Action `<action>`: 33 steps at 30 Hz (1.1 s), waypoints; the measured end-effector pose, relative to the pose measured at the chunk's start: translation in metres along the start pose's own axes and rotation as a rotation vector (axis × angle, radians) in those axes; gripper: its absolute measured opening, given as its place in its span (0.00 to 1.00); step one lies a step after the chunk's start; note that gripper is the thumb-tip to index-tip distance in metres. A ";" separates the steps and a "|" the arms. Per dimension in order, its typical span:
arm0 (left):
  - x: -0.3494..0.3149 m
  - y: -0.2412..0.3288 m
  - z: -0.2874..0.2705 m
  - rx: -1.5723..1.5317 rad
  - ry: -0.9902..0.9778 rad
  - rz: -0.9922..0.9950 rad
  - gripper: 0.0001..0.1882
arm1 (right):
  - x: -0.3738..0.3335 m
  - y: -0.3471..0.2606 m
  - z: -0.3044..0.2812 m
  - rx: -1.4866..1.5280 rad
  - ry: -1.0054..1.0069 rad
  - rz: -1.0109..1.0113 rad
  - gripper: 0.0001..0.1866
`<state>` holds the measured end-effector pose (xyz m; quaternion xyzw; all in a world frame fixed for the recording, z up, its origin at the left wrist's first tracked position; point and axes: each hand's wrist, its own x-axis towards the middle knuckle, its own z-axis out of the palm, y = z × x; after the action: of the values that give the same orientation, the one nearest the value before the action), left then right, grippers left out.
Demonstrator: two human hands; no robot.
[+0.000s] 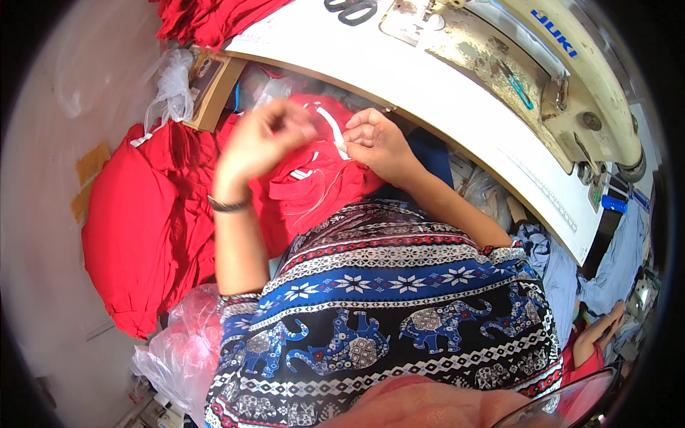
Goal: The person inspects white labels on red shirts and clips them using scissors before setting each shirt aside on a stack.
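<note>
A red garment (321, 187) with white printing and a white strip (330, 123) along one edge lies across my lap, below the table edge. My right hand (382, 146) is closed, thumb and fingertips pinching the garment at the end of the white strip. To its left, my left hand (275, 135) is raised over the garment with bent fingers; motion smears them, so whether anything is between them is hidden. A loose pale thread curves over the red cloth near the printing.
The white sewing table (457, 93) bears a sewing machine (592, 78), teal thread snips (517, 89) and black-handled scissors (349, 10). Red cloth (207, 21) is heaped on its left end. A large red cloth bundle (135, 228) and a clear plastic bag (187, 349) are at my left.
</note>
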<state>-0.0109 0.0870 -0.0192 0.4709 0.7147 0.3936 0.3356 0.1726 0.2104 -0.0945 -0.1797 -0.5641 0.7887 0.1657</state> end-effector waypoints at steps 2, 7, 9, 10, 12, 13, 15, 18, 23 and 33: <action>0.045 0.035 -0.022 0.164 0.111 0.125 0.11 | -0.001 0.003 0.002 0.104 0.008 0.060 0.16; 0.214 0.018 0.007 0.609 0.242 0.355 0.18 | -0.003 0.005 0.004 0.229 0.041 0.155 0.17; 0.232 0.009 0.018 0.750 0.368 0.334 0.20 | -0.008 0.000 0.007 0.218 0.048 0.181 0.18; 0.237 0.007 0.020 0.819 0.404 0.359 0.19 | -0.009 0.001 0.007 0.239 0.080 0.186 0.18; 0.244 0.004 0.014 0.847 0.365 0.329 0.18 | -0.007 0.003 0.007 0.301 0.125 0.203 0.18; 0.238 0.015 0.008 0.800 0.271 0.282 0.17 | -0.005 0.007 0.003 0.314 0.130 0.189 0.17; 0.223 0.016 -0.006 0.855 0.090 0.266 0.15 | -0.001 0.015 -0.003 0.339 0.130 0.162 0.17; 0.157 0.006 -0.040 1.046 0.060 0.144 0.16 | 0.003 0.012 -0.002 0.321 0.068 0.165 0.18; -0.004 -0.019 -0.091 0.423 -0.022 -0.226 0.10 | 0.010 0.012 0.005 0.359 0.004 0.182 0.18; -0.127 0.019 -0.024 0.377 -0.199 -0.295 0.17 | 0.011 -0.011 0.018 0.206 -0.109 0.229 0.16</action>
<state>0.0182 -0.0332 0.0223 0.4522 0.7998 0.1517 0.3644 0.1549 0.2039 -0.0793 -0.1818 -0.4643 0.8646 0.0613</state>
